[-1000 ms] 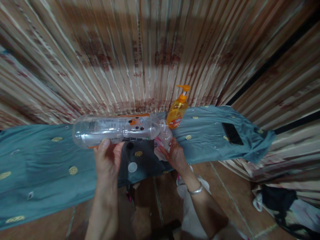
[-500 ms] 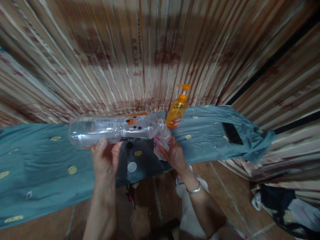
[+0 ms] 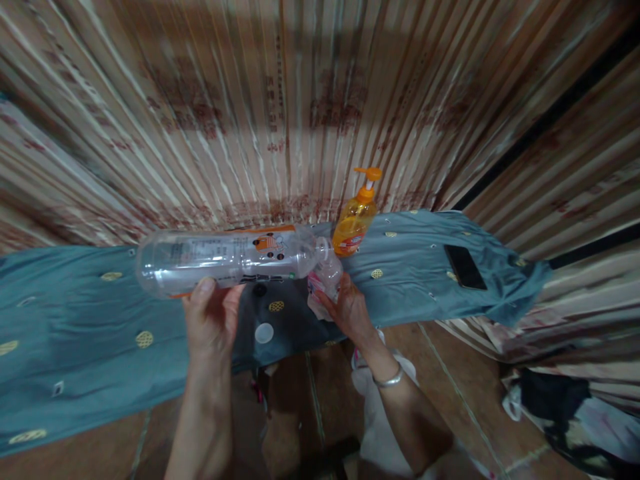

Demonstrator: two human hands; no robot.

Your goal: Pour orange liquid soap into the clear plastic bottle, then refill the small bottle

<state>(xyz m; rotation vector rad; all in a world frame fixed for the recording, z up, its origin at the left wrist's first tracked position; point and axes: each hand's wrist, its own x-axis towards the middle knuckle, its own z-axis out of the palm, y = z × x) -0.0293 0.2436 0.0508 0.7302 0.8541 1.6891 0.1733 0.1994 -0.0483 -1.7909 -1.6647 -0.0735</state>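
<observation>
My left hand [image 3: 213,313] is closed around the lower side of a large clear plastic bottle [image 3: 220,257] with an orange-and-black printed label. The bottle lies sideways in the air, its neck pointing right. My right hand [image 3: 349,308] grips a small clear plastic bottle [image 3: 327,270] with a pink-marked label, held tilted. The mouths of the two bottles meet, though I cannot tell whether they touch. A round whitish cap [image 3: 264,333] lies on the cloth between my hands, and a small dark round thing [image 3: 259,290] lies behind it.
An orange pump bottle [image 3: 354,223] stands just behind the small bottle. A black phone [image 3: 465,267] lies to the right on the teal patterned cloth [image 3: 90,360]. Pleated curtains [image 3: 240,113] hang behind. Dark and pale fabric [image 3: 565,407] lies at lower right.
</observation>
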